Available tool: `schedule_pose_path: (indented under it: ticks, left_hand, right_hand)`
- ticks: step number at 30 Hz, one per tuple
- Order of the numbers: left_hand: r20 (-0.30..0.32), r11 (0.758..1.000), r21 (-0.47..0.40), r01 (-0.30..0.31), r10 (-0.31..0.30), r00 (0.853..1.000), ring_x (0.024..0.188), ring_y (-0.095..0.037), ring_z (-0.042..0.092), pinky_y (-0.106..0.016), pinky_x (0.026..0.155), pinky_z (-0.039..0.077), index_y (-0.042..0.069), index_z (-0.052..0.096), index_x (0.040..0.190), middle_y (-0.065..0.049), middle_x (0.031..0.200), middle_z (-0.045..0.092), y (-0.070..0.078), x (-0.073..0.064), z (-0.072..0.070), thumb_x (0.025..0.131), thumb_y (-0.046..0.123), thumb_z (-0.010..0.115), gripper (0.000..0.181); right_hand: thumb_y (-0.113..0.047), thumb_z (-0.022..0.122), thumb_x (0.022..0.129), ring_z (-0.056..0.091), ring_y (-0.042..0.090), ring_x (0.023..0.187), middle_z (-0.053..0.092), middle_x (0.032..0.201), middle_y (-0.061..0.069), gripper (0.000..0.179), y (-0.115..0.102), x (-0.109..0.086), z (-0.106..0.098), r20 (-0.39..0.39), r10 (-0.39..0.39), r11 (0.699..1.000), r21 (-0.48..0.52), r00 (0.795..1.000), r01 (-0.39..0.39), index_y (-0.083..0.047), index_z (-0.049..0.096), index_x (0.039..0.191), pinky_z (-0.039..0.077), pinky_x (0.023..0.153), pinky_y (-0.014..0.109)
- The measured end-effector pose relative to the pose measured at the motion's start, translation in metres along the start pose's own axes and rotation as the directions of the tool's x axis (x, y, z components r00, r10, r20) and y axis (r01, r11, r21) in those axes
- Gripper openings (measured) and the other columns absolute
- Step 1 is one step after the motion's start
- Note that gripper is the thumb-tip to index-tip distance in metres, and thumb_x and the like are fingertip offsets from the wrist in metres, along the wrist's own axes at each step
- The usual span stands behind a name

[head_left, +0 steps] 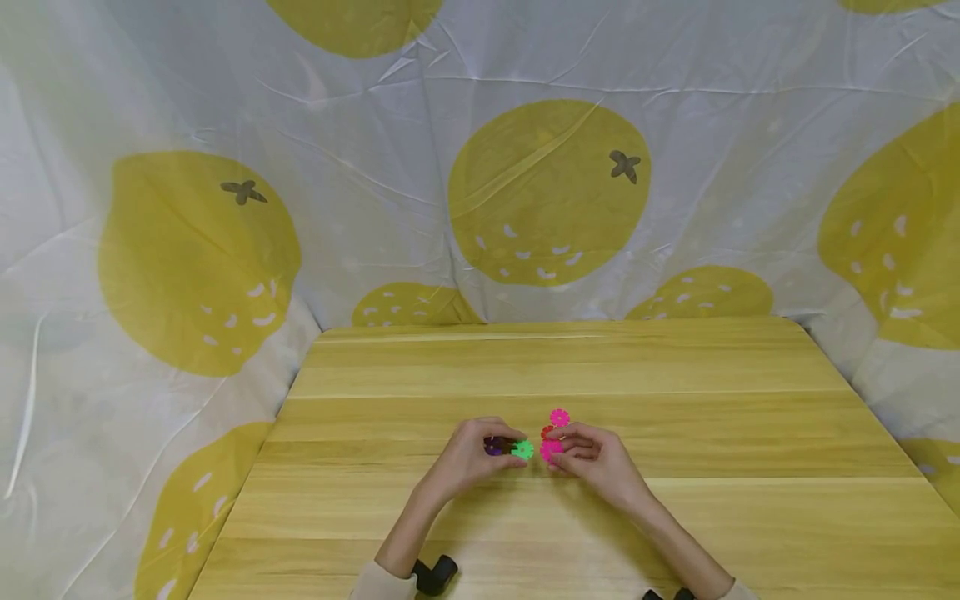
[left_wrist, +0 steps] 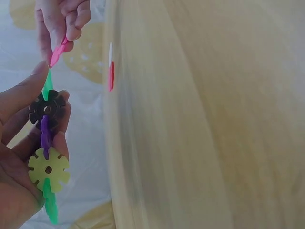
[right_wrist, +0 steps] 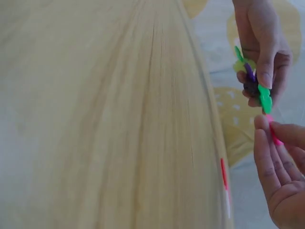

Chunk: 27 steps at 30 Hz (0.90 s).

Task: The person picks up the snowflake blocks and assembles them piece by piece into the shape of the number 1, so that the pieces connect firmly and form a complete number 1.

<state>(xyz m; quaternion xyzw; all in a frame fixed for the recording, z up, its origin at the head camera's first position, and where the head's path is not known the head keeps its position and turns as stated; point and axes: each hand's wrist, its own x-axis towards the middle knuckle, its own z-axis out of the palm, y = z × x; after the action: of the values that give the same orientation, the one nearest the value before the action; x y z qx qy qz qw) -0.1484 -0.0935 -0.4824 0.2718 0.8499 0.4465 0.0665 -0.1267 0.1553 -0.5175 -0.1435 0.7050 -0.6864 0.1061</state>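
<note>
My left hand (head_left: 468,457) holds a chain of slotted plastic snowflake discs. From its tip run a green disc (left_wrist: 47,87), a black disc (left_wrist: 55,110), a purple disc (left_wrist: 45,136), a pale yellow disc (left_wrist: 58,167) and another green disc (left_wrist: 50,206), joined edge to edge at angles. Between its thumb and fingers, my right hand (head_left: 603,471) pinches a pink disc (head_left: 551,451). In the head view a small gap shows between this disc and the green tip of the chain; in both wrist views their edges are close together.
Beyond my right fingertips a second pink disc (head_left: 559,417) and a red disc (head_left: 547,432) lie on the wooden table (head_left: 600,358). A lemon-print cloth (head_left: 375,167) hangs behind the table. A black device (head_left: 435,575) is at my left wrist.
</note>
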Motion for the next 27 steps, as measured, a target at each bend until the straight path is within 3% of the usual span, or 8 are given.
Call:
schedule_pose_path:
  ticks: [7, 13, 19, 27]
  left_hand:
    - [-0.012, 1.0, -0.011, -0.015, 0.015, 1.0, 0.087, -0.011, 0.069, -0.019, 0.073, 0.056, 0.006, 0.08, 0.11, -0.004, 0.1, 0.078, 0.0036, 0.0025, 0.001, 0.087, 0.015, 0.084, 0.025]
    - [-0.016, 1.0, -0.017, -0.015, 0.015, 1.0, 0.086, -0.009, 0.068, -0.019, 0.072, 0.056, 0.007, 0.08, 0.11, -0.005, 0.1, 0.078, 0.0038, 0.0038, 0.0002, 0.088, 0.015, 0.083, 0.024]
    - [-0.003, 1.0, -0.022, -0.023, 0.023, 1.0, 0.083, -0.006, 0.066, -0.019, 0.07, 0.056, 0.007, 0.08, 0.11, -0.006, 0.102, 0.079, 0.0055, 0.0043, -0.0004, 0.088, 0.014, 0.083, 0.023]
    - [-0.023, 0.999, -0.003, -0.034, 0.034, 0.999, 0.087, -0.01, 0.07, -0.019, 0.074, 0.057, 0.007, 0.081, 0.108, -0.006, 0.101, 0.079, 0.0106, 0.0073, 0.0, 0.087, 0.014, 0.084, 0.023]
  right_hand:
    - [0.001, 0.072, 0.095, 0.078, 0.025, 0.093, 0.068, 0.113, 0.037, 0.034, -0.0016, -0.0001, 0.0015, -0.021, -0.033, 0.999, 0.041, 0.999, 0.033, 0.012, 0.065, 0.126, 0.062, 0.085, 0.043]
    - [0.0, 0.073, 0.093, 0.078, 0.025, 0.093, 0.065, 0.128, 0.036, 0.031, -0.0043, -0.0007, 0.0033, -0.039, -0.045, 0.999, 0.019, 0.998, 0.045, 0.011, 0.069, 0.122, 0.062, 0.085, 0.044]
    - [-0.007, 0.076, 0.093, 0.078, 0.026, 0.09, 0.07, 0.128, 0.027, 0.027, -0.0051, -0.001, 0.0048, -0.051, -0.103, 0.99, -0.106, 0.993, 0.097, 0.003, 0.075, 0.119, 0.064, 0.079, 0.041]
    - [-0.01, 0.075, 0.094, 0.075, 0.008, 0.089, 0.077, 0.116, 0.017, 0.028, -0.006, -0.0016, 0.0053, -0.097, -0.173, 0.962, -0.231, 0.98, 0.147, -0.003, 0.075, 0.122, 0.063, 0.078, 0.029]
